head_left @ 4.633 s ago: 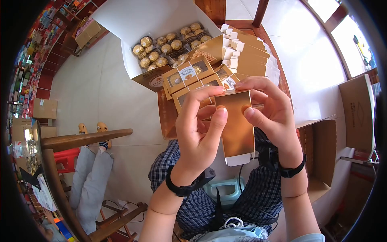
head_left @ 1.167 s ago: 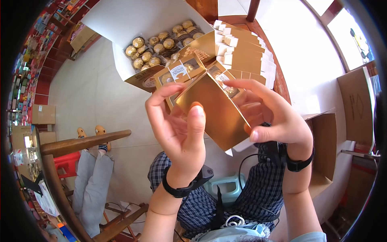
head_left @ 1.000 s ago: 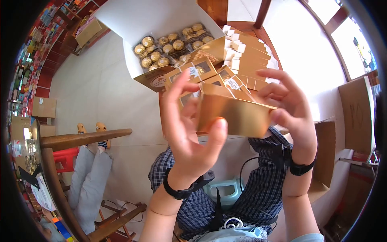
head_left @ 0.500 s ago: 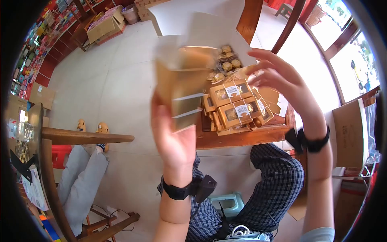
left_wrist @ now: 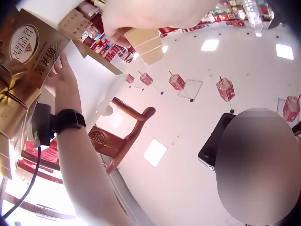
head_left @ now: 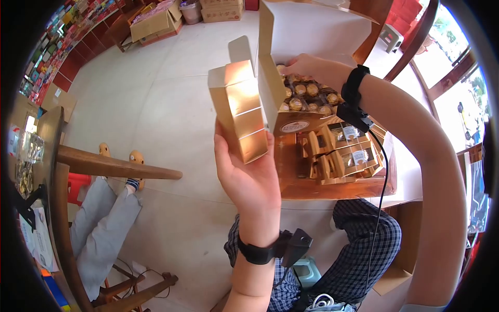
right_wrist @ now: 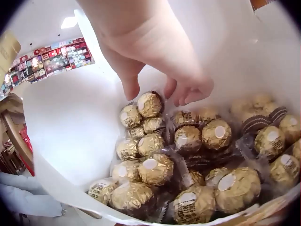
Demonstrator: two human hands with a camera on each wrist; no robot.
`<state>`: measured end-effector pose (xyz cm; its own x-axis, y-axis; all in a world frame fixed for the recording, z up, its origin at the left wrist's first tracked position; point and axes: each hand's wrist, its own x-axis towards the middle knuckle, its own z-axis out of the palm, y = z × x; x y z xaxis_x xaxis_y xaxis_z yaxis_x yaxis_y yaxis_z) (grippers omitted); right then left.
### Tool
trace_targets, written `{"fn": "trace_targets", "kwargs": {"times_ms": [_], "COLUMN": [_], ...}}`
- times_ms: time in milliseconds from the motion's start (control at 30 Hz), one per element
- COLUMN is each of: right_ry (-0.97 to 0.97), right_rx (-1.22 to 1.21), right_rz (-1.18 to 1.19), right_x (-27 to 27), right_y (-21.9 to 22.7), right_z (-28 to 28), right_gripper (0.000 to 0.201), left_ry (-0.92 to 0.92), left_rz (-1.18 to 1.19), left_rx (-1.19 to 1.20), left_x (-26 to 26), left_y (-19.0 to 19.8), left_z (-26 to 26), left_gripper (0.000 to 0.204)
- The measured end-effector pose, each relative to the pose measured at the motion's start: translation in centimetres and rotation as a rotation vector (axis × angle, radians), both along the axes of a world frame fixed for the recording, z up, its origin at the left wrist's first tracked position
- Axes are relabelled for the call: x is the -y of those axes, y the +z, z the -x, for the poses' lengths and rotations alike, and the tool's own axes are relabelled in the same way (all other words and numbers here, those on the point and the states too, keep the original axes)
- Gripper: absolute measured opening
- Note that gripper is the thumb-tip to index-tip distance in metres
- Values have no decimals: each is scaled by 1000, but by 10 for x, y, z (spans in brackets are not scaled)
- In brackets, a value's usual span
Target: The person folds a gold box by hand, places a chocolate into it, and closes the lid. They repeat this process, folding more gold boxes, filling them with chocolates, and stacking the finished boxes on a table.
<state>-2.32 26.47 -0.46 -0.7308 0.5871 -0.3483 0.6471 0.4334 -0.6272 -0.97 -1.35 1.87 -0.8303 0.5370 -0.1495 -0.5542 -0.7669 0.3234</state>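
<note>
In the head view my left hand [head_left: 252, 174] holds a small gold carton [head_left: 244, 114] upright, its top flap raised. The carton's edge also shows in the left wrist view, beside the fingers. My right hand [head_left: 317, 70] reaches into a large white-lined box [head_left: 322, 31] of gold-wrapped chocolates [head_left: 312, 89]. In the right wrist view the thumb and fingers of the right hand [right_wrist: 146, 52] hang apart just above the chocolates [right_wrist: 150, 103] at the box's back; whether they touch the wrappers is unclear.
Windowed gold packs [head_left: 345, 156] are piled on the wooden seat [head_left: 312, 191] in front of the large box. A wooden bar [head_left: 119, 165] juts in from the left, near another person's legs [head_left: 106, 218]. An open cardboard box [head_left: 397, 275] stands low at the right.
The right hand has moved from above the packs into the large box. The left hand has steadied with the carton, now upright, and the head view has shifted, bringing the large box further right.
</note>
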Motion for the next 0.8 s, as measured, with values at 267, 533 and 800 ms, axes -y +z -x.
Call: {"fn": "trace_targets", "kwargs": {"times_ms": [267, 533, 800], "right_ry": [-31, -50, 57], "right_rx": [-55, 133, -364], "right_rz": [-41, -169, -311], "right_x": [-25, -11, 63], "right_y": [-37, 15, 116], "right_z": [9, -2, -132], "right_gripper": [39, 33, 38], "left_ry": [-52, 29, -247], "left_rz": [89, 352, 107], "left_rx": [-287, -524, -494], "left_x": [-1, -4, -1], "left_y": [3, 7, -8], "left_z": [-5, -17, -16], "left_gripper": [56, 62, 46]}}
